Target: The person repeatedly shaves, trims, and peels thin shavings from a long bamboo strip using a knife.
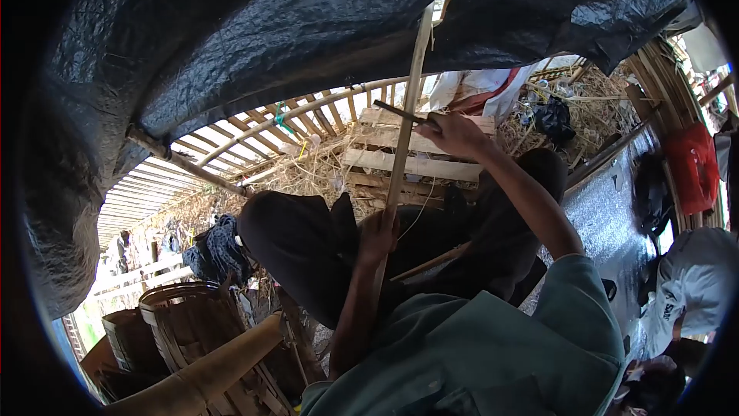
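My left hand (377, 236) is closed around the lower part of a long bamboo strip (403, 139), which runs from my lap up toward the dark sheet overhead. My right hand (456, 137) grips a knife (400, 113) with a dark, narrow blade. The blade lies across the strip, well above my left hand, and appears to touch it. A thin curled sliver (419, 212) hangs beside the strip near my left hand. The lower end of the strip is hidden by my arm and lap.
Wooden slats (416, 162) lie in front of my knees. A black plastic sheet (323, 23) hangs low overhead. Woven baskets (185, 300) and a thick bamboo pole (208, 362) stand at lower left. A red bag (690, 168) and a person in a grey shirt (697, 277) are at right.
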Motion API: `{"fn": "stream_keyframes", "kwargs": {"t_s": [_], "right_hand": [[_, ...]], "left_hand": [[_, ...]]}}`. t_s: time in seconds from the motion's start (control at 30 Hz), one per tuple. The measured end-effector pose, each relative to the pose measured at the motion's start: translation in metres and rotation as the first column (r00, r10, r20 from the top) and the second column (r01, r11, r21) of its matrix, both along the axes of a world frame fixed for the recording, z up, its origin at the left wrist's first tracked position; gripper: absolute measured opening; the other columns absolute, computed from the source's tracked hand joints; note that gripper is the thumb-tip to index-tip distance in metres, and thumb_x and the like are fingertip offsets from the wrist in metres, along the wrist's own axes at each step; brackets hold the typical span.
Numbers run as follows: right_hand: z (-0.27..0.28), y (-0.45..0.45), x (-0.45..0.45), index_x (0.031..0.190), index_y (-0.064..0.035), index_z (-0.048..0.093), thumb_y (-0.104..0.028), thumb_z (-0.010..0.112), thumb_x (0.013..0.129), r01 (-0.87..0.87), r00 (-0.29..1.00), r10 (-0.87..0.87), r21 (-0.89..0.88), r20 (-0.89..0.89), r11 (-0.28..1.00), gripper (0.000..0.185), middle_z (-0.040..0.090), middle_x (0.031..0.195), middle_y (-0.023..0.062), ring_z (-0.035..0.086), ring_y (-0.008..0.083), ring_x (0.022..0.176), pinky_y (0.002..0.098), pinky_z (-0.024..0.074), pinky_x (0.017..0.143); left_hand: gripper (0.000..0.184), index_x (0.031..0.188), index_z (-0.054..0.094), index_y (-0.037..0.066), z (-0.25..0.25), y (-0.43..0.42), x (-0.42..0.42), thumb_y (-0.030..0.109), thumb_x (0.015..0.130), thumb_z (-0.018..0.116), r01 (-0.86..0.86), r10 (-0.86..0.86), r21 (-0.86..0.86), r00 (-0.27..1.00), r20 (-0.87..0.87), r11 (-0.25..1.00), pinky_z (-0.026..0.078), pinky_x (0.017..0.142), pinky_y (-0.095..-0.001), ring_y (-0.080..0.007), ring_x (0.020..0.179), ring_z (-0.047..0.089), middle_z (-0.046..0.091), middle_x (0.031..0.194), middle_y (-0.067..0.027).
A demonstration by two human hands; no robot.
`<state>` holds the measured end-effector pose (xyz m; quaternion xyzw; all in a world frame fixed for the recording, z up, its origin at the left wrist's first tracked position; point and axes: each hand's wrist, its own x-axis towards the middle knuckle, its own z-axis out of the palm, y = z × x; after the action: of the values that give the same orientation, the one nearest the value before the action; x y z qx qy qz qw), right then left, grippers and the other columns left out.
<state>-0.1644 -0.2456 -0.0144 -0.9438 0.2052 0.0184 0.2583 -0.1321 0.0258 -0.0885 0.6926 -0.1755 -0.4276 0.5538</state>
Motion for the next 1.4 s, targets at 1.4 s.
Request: {"fn": "stream_keyframes", "kwargs": {"t_s": [1.4], "right_hand": [[0.009,-0.067,0.007,0.103,-0.0123,0.063,-0.059,0.047,0.087,-0.214,0.969,0.245,-0.382,0.036,0.899,0.052,0.066,0.083,0.0188,0.065,0.0365,0.084,0.0498,0.0504,0.074]], "left_hand": [[0.016,0.087,0.049,0.000,0.031,-0.003,-0.049,0.014,0.094,0.046,-0.176,-0.209,0.350,0.534,0.819,0.920,0.051,0.050,-0.0429,-0.0374,0.065,0.062,0.061,0.072,-0.0205]]}}
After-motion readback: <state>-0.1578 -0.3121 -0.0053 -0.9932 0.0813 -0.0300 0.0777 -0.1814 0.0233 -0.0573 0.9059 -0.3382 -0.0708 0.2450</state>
